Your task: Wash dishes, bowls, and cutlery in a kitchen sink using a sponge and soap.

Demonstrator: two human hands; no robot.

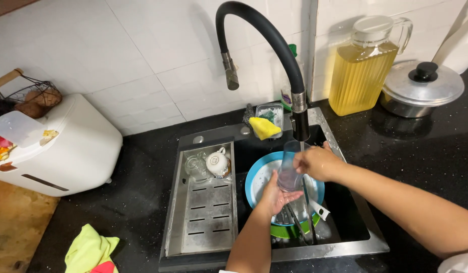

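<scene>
A black speckled counter [426,151] ran beneath white wall tiles [158,55], with a sink [345,237] set into it. A white appliance [67,151] stood at the left and a pitcher of yellow liquid [363,71] at the right. A metal drain tray [203,212] held a cup [217,163]. Over a blue plate [256,174], the left hand [275,196] cupped the base of a clear glass [289,169]; the right hand [317,163] closed fingers around its side.
</scene>
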